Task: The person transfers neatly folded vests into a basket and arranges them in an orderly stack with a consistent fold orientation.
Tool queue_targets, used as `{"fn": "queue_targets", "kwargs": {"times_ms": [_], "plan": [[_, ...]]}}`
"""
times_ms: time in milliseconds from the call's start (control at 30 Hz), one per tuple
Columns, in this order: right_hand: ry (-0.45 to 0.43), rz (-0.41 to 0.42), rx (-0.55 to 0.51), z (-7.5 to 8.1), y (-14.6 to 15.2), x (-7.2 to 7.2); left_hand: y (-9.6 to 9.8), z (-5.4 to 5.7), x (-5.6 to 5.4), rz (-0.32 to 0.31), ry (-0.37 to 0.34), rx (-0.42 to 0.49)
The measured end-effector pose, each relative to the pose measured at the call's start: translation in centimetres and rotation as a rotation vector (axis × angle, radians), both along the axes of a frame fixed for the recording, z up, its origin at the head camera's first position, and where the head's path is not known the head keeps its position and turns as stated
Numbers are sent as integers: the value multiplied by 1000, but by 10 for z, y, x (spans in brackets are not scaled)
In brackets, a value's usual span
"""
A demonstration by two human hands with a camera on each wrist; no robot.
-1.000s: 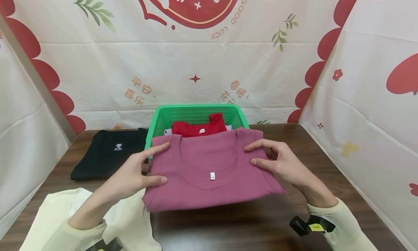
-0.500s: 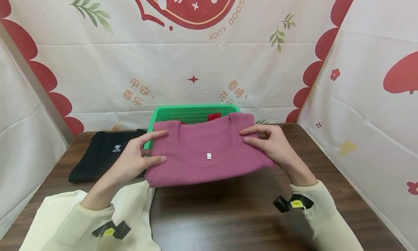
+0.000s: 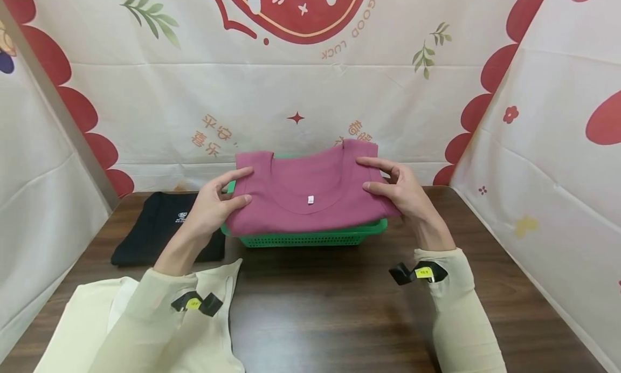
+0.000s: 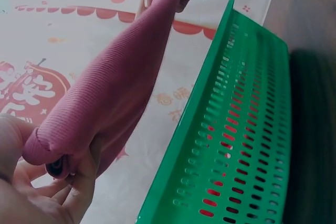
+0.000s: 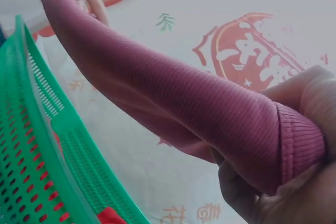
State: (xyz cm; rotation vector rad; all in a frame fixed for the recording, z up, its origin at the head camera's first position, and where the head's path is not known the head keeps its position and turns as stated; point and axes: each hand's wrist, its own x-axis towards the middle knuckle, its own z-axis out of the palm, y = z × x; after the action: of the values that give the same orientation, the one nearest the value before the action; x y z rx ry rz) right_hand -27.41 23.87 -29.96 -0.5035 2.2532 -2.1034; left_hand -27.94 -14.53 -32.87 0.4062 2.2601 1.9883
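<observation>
A folded mauve-pink shirt [image 3: 305, 206] with a round neckline and a small white label is held up level above the green basket [image 3: 301, 239]. My left hand [image 3: 213, 206] grips its left side, thumb on top and other fingers beneath. On the opposite side my right hand [image 3: 400, 190] pinches the shirt the same way. Both wrist views show a gap between the shirt [image 4: 105, 93] and the basket's rim [image 4: 194, 98]. Red cloth [image 5: 109, 216] lies inside the basket; in the head view the shirt hides it.
A folded black shirt [image 3: 155, 227] with a small white print lies on the wooden table [image 3: 301, 313] left of the basket. Cream cloth [image 3: 77, 324] spreads over the table's front left, partly under my left sleeve. A printed white curtain [image 3: 291, 82] stands behind.
Both hands have carried the pink shirt forward, away from me, until it came over the basket. The red cloth in the basket has gone out of sight behind it in the head view.
</observation>
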Motion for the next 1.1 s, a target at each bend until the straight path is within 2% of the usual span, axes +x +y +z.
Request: {"fn": "queue_targets", "kwargs": {"times_ms": [100,267,367,633,900,1100], "plan": [[-2,-4,-32,-2,2,-6,1,0,-9,0,6,-28],[-43,-86,32,-8,4,-17,6,0,-23,-32,18,-51],[-56,-114,69,-12,3,-23,7,-1,-29,-30,19,-39],[-61,-147,100,-21,-1,-36,10,-17,-46,-4,34,-74],[-40,-116,180,-32,-4,-49,10,-27,-55,-46,118,-159],[-26,-108,282,-39,-8,-57,15,-31,-58,-37,159,-236]]}}
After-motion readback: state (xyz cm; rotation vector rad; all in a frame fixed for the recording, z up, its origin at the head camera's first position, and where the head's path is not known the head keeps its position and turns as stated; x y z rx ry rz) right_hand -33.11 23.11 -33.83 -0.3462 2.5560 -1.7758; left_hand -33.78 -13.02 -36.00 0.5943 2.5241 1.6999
